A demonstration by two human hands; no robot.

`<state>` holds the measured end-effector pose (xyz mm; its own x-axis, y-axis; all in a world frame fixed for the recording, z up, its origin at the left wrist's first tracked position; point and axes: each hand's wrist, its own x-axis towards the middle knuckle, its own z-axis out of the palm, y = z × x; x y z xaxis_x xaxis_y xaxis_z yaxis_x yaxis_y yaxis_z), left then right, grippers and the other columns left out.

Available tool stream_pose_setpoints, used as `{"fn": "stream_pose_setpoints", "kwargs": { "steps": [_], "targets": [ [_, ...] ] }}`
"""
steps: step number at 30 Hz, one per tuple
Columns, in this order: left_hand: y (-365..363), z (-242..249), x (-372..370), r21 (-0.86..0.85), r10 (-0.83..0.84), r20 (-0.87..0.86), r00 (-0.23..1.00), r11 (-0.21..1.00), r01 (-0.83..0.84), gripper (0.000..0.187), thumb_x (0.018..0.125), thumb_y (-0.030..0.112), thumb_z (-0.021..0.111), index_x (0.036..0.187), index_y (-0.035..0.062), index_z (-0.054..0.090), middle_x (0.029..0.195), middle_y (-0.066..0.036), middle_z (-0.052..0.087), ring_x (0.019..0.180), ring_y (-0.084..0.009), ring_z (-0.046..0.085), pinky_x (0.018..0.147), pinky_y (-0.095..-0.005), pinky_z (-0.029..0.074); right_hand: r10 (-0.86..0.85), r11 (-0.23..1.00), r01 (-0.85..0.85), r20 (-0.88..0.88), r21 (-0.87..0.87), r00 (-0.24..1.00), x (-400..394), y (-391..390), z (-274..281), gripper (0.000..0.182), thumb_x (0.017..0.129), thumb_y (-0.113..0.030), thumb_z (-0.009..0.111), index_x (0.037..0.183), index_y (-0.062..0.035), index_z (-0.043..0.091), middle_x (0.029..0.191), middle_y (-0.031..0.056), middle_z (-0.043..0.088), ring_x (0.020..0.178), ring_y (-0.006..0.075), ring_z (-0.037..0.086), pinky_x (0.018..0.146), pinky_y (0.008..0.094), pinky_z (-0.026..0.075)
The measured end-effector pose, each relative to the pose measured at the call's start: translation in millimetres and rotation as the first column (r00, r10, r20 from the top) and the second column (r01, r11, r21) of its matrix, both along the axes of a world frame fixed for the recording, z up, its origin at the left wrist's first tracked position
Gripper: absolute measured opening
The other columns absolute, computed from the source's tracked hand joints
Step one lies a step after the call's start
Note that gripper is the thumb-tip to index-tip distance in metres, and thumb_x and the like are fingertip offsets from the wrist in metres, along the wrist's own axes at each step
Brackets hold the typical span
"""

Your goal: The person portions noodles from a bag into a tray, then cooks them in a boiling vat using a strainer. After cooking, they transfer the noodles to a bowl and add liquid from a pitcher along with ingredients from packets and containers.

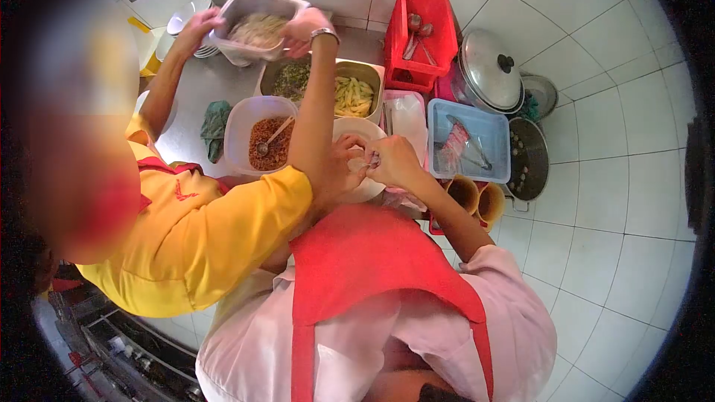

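Note:
My left hand [345,167] and my right hand [394,161] meet above a white plate [368,192], near my apron. The fingers of both are drawn together in a pinch, close to touching each other. Something small, pale and partly purplish [373,160] shows at the right fingertips; its kind is too small to tell. Whatever lies between the left fingers is hidden. Just left of the plate, a clear tub [237,134] holds reddish-brown crumbly food and a spoon [275,136]. Behind the plate, a metal pan [378,74] contains yellow-green cut pieces.
A co-worker in yellow lifts a clear container [237,9] of pale shreds with both hands, one arm reaching across at my left. Red bins [422,22] with spoons, a lidded pot [488,67], a blue tray [488,117] with tongs and a deep pan [538,156] stand right.

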<state>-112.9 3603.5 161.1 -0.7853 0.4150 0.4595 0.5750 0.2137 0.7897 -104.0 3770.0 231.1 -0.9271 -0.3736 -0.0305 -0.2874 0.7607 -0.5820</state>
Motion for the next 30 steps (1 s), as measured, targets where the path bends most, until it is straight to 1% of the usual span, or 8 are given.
{"fn": "stream_pose_setpoints", "kwargs": {
  "steps": [3,10,13,15,16,18,22,30],
  "targets": [
    [-5.2,8.3,-2.7,-0.169,-0.031,-0.047,0.998,0.985,0.023,0.024,0.063,0.011,0.069,0.086,0.0115,0.063,0.098,-0.005,0.056,0.101,-0.0283,0.053,0.086,-0.0408,0.042,0.009,1.0,-0.009,0.012,-0.024,1.0,-1.7,-0.1,-0.8,0.015,0.057,-0.014,0.071,0.069,-0.0085,0.064,0.069,0.0105,0.065,0.067,0.0303,0.064,0.063,0.04,0.051],
    [-9.1,10.4,-7.2,-0.156,-0.135,-0.03,0.99,0.979,0.129,0.022,0.068,0.012,0.068,0.089,0.0103,0.061,0.103,-0.005,0.055,0.105,-0.028,0.052,0.089,-0.0424,0.041,0.073,0.993,-0.085,-0.133,-0.086,0.988,-1.0,0.7,-11.5,0.01,0.062,-0.01,0.067,0.069,-0.0057,0.062,0.066,0.0123,0.061,0.068,0.0316,0.062,0.06,0.0423,0.05],
    [-7.4,7.5,5.7,-0.159,-0.027,0.135,0.99,0.986,0.049,0.023,0.072,0.01,0.069,0.094,0.0092,0.062,0.108,-0.007,0.054,0.108,-0.0262,0.051,0.093,-0.0366,0.038,0.048,0.997,-0.06,-0.231,-0.046,0.972,4.5,-5.4,-1.3,0.009,0.065,-0.009,0.066,0.073,-0.0042,0.063,0.068,0.0136,0.061,0.069,0.0322,0.062,0.061,0.0416,0.05],
    [-0.4,-6.8,15.0,-0.117,0.227,0.117,0.967,0.97,-0.213,0.019,0.076,0.01,0.068,0.094,0.0069,0.063,0.106,-0.007,0.055,0.105,-0.0237,0.052,0.093,-0.0339,0.039,0.01,0.996,-0.032,-0.255,-0.081,0.967,9.2,-10.5,5.0,0.007,0.066,-0.006,0.066,0.072,-0.0036,0.064,0.071,0.0132,0.062,0.066,0.0307,0.062,0.059,0.0391,0.051],
    [0.5,-14.1,16.4,-0.115,0.225,0.118,0.967,0.97,-0.212,0.019,0.076,0.01,0.068,0.094,0.0069,0.063,0.106,-0.007,0.055,0.105,-0.0237,0.052,0.093,-0.0339,0.039,-0.028,0.993,-0.004,-0.28,-0.116,0.96,12.1,-11.8,6.2,0.005,0.066,-0.003,0.066,0.072,-0.0031,0.065,0.074,0.0128,0.062,0.063,0.0293,0.063,0.057,0.0365,0.051],
    [1.2,-6.0,16.7,0.084,0.165,0.297,0.94,0.977,-0.198,0.015,0.078,0.011,0.067,0.09,0.0033,0.064,0.103,-0.008,0.056,0.102,-0.022,0.053,0.088,-0.0329,0.041,-0.121,0.972,0.074,-0.206,-0.222,0.971,15.7,-12.8,-5.1,0.007,0.069,-0.004,0.065,0.076,-0.0031,0.066,0.076,0.0133,0.062,0.066,0.03,0.063,0.059,0.0371,0.052],
    [0.9,2.6,9.7,0.145,0.104,0.209,0.972,0.98,-0.136,0.01,0.077,0.005,0.065,0.086,0.0018,0.062,0.094,-0.009,0.057,0.095,-0.0248,0.054,0.088,-0.036,0.041,-0.275,0.844,0.263,0.043,-0.467,0.96,21.0,-12.8,-9.8,0.007,0.075,-0.004,0.065,0.081,-0.0015,0.068,0.08,0.0136,0.063,0.07,0.0284,0.064,0.061,0.0353,0.054],
    [0.1,2.0,16.6,0.332,-0.055,0.502,0.863,0.934,-0.134,0.008,0.076,-0.004,0.061,0.084,-0.0005,0.063,0.098,-0.006,0.052,0.094,-0.0178,0.053,0.082,-0.0273,0.042,-0.23,0.865,0.187,-0.036,-0.466,0.973,19.7,-11.5,-18.1,0.006,0.074,-0.004,0.067,0.08,-0.0012,0.068,0.078,0.0142,0.063,0.069,0.0288,0.063,0.062,0.036,0.052]
  ]
}}
